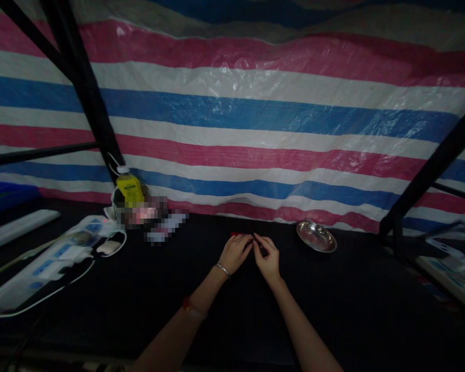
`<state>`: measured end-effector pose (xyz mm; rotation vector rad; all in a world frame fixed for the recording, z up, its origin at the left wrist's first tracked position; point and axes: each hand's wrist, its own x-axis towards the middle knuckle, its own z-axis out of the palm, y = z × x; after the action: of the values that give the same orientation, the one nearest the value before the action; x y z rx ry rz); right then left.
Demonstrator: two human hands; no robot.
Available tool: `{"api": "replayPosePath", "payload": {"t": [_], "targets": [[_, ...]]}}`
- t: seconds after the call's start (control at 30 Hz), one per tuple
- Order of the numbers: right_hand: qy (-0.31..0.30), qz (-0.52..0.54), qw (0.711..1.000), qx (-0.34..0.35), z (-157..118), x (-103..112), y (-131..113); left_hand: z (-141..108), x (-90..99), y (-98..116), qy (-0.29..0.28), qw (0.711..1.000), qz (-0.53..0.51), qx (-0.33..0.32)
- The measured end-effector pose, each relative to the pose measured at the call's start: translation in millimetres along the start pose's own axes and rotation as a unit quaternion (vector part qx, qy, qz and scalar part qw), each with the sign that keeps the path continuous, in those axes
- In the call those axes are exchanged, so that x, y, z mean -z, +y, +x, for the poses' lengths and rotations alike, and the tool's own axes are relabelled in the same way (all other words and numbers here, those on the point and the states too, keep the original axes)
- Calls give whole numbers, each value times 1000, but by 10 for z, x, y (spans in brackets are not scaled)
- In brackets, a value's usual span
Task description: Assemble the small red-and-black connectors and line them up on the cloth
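Note:
Both hands meet over the middle of the black table (232, 310). My left hand (234, 252), with a silver bangle at its wrist, is closed around a small red object (236, 234); only its red end shows past the fingers, so its kind is unclear. My right hand (268, 258) is closed in a pinch, its fingertips almost touching those of the left. Whatever lies between the right fingertips is too small and dark to make out. A shiny round metal dish (316, 236) sits apart, to the right of my hands.
At the left lie a white power strip (58, 258) with cables and a white charger (108, 248). Behind it stands a yellow bottle (130, 190) near blurred items. Black frame posts (85, 98) rise at both sides before a striped plastic sheet (256, 119).

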<state>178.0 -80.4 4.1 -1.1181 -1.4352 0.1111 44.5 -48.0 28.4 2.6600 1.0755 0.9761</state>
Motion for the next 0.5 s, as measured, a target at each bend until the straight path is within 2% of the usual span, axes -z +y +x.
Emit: {"api": "replayPosePath", "payload": {"t": [0.17, 0.33, 0.5], "targets": [[-8, -14, 1000, -2, 17, 5, -7, -5, -5, -9, 1, 1000, 2, -1], [12, -17, 1000, -18, 21, 4, -2, -6, 16, 0, -4, 1000, -2, -8], [55, 10, 996, -74, 11, 2, 43, -1, 69, -3, 2, 1000, -3, 26]]}}
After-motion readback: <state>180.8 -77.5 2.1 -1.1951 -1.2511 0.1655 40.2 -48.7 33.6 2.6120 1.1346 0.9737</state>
